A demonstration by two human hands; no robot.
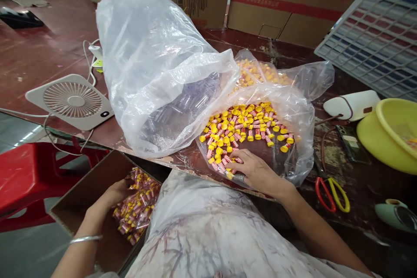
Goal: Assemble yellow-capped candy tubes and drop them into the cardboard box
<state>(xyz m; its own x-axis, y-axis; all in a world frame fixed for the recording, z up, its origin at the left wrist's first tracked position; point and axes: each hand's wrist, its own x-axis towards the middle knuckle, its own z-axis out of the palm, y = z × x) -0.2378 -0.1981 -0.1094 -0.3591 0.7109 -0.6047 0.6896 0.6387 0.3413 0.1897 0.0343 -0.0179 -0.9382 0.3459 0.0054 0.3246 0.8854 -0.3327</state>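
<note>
My right hand (256,171) reaches into the mouth of a clear plastic bag (301,139) on the table. Its fingers are stretched out and touch the near edge of a pile of small red-and-white tubes with yellow caps (241,124). Down in a cardboard box (83,230) at the lower left, my left hand (117,192) rests at the side of more yellow-capped tubes (140,202), some under shiny clear film. The left fingers look extended, their tips partly hidden. A large whitish bag (150,52) lies open beside the pile, with clear plastic pieces (185,100) inside.
A small white fan (76,100) with cables stands left, above a red stool (29,178). To the right are scissors (332,194), a phone (353,143), a white device (352,105) and a yellow basin (387,134). Cartons (286,8) and a white grid (374,34) stand behind.
</note>
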